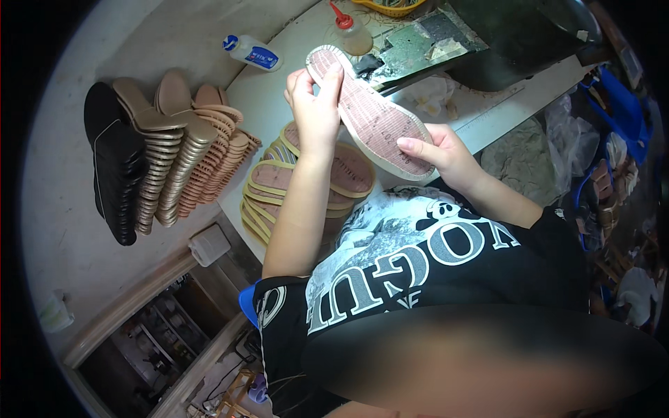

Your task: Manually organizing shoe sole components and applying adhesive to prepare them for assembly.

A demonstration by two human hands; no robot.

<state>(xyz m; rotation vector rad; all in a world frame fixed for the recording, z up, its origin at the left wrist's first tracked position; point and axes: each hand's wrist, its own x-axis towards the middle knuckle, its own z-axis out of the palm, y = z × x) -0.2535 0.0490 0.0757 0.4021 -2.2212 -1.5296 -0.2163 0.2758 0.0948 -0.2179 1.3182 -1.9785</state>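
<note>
A shoe insole (382,124), pinkish-brown with a pale rim, is held up at a slant between my two hands. My left hand (317,101) grips its narrow far end, the thumb lying on the pink face. At the wider near end, my right hand (446,152) pinches the edge, thumb on top and fingers hidden beneath. Below and left of it, partly covered by my left forearm, lies a pile of similar insoles (273,175) with yellow edges.
Stacked black insoles (115,164), gold ones (157,157) and pink ones (216,150) stand at the left. On the white table (279,90) are a white bottle (252,53), a red-capped squeeze bottle (354,36) and a green machine (432,45). A yellow basket (397,8) sits at the far edge.
</note>
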